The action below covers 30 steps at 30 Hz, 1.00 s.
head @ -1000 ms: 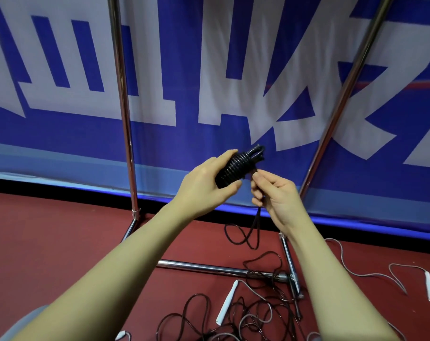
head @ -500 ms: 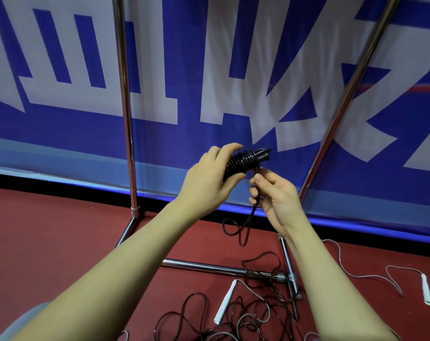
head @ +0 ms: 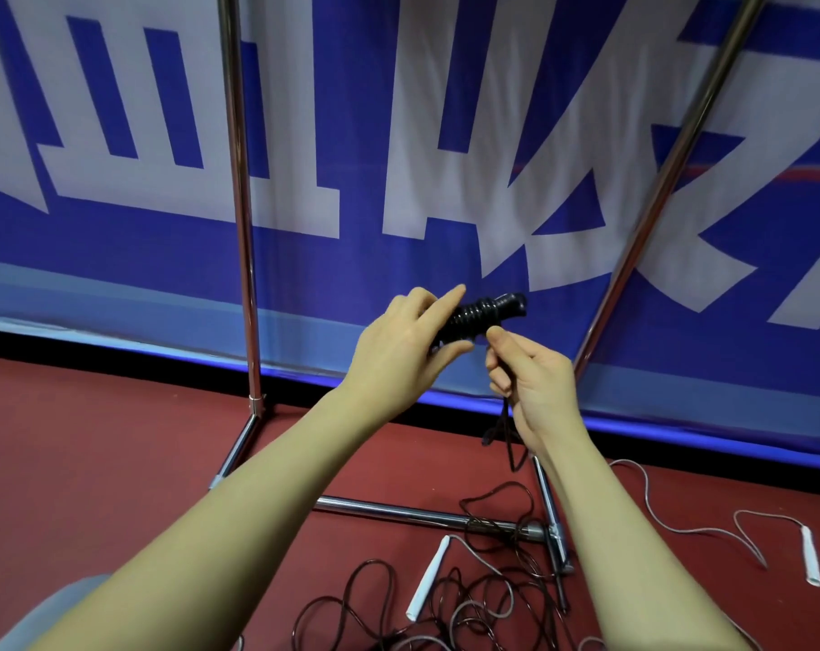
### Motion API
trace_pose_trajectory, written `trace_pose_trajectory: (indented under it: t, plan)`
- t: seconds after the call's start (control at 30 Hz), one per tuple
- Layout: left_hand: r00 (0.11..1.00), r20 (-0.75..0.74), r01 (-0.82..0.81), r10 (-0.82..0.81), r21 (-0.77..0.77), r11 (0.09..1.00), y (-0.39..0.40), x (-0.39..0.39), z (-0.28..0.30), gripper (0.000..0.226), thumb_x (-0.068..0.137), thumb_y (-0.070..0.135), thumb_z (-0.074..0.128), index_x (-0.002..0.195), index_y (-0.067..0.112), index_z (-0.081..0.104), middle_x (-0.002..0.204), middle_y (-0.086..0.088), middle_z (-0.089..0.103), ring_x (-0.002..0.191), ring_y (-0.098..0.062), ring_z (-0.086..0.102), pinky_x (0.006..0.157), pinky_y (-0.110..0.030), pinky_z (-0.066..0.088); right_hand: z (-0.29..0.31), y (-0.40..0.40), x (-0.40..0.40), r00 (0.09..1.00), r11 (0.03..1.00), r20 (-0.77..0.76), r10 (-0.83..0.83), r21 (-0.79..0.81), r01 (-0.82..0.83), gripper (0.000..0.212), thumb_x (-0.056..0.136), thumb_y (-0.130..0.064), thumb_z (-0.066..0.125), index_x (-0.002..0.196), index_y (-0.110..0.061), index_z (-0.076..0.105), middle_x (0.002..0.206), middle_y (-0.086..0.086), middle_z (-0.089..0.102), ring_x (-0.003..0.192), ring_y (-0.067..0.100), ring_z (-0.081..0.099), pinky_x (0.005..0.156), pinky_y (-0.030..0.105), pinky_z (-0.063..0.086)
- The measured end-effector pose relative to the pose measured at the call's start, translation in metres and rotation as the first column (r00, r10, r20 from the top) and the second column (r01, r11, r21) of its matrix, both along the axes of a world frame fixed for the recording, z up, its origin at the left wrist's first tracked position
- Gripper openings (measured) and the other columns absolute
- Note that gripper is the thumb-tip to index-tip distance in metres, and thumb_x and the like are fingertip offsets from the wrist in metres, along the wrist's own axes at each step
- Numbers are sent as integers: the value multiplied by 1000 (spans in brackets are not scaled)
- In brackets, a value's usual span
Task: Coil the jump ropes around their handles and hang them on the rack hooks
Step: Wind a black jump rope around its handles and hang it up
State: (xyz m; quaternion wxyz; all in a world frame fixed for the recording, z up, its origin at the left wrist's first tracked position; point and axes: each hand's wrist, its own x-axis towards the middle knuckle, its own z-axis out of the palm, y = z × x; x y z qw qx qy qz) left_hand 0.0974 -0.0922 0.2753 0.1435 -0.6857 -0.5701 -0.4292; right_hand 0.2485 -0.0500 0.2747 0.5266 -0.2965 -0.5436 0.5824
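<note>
Subject stands facing the rack (head: pixel 239 227), both arms raised to approx chest level; left hand (head: pixel 406 343) grips the black handles (head: pixel 485 312), thumb beneath and fingers curled over the top, index extended along the bundle, presumably to pin the wraps already laid so they do not slip; cord is wound in close turns round the handles, the far end pointing up and right twd the banner (head: pixel 117 256); right hand (head: pixel 528 375) sits just beside and slightly below, thumb and forefinger pinched narrow on the black cord (head: pixel 509 434), remaining fingers curled round it; judged to be holding tension and feeding the next turn; loose tail hangs from that hand down to the red floor (head: pixel 93 462), where it joins a tangle near the rack's base bar (head: pixel 422 512); tail not yet taken up, so coiling step judged well advanced but incomplete; hanging not begun. Rack uprights are chrome, left one vertical, right upright (head: pixel 666 171) leaning in the wide-angle view; no hooks visible, top of rack out of frame, so cannot say which hook is free. On floor: white handle (head: pixel 428 577) lying among loops of dark cord, well apart from a second white handle (head: pixel 809 559) at far right w/ its pale cord (head: pixel 671 526) trailing; these ropes judged still to do. Risk noted: tail may snag in the floor tangle under the base bar as it is drawn up.
</note>
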Motion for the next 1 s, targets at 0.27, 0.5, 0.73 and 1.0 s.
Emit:
trace_pose_trajectory:
  t: [0.27, 0.5, 0.73, 1.0]
  plan:
    - [815, 532, 313, -232, -66, 948, -3, -2, 4, 38, 95, 26, 57, 132, 20, 55, 92, 2, 66, 70, -7, 58, 71, -28, 50, 1, 4, 4, 989, 992, -78, 126, -20, -128, 18, 92, -6, 53, 104, -8, 66, 66, -1, 59, 52, 9, 46, 50, 22, 38]
    - [995, 98, 47, -20, -281, 958, -4, -7, 5, 80, 81, 58, 63, 149, 28, 33, 116, 2, 41, 83, -21, 55, 70, -36, 50, 3, 0, 5, 996, 996, -38, 86, -31, -88, 20, 92, -6, 56, 79, -10, 70, 65, 2, 56, 48, 10, 36, 45, 20, 30]
    - [994, -43, -100, 102, 35, 994, 1, -2, 3, 62, 86, 31, 61, 144, 18, 42, 99, -14, 56, 67, -29, 56, 46, -28, 34, 4, 0, 1, 992, 991, -41, 122, -56, -125, 29, 93, 3, 50, 117, -11, 59, 72, 0, 60, 58, 9, 47, 55, 22, 41]
    - [976, 213, 105, -52, -243, 964, -10, -4, 5, 59, 93, 42, 57, 146, 39, 33, 113, 6, 45, 86, -15, 53, 79, -33, 47, 2, 6, 9, 982, 990, 143, 121, 49, -129, 20, 94, -4, 53, 101, -17, 67, 70, -7, 60, 63, 8, 49, 65, 22, 46]
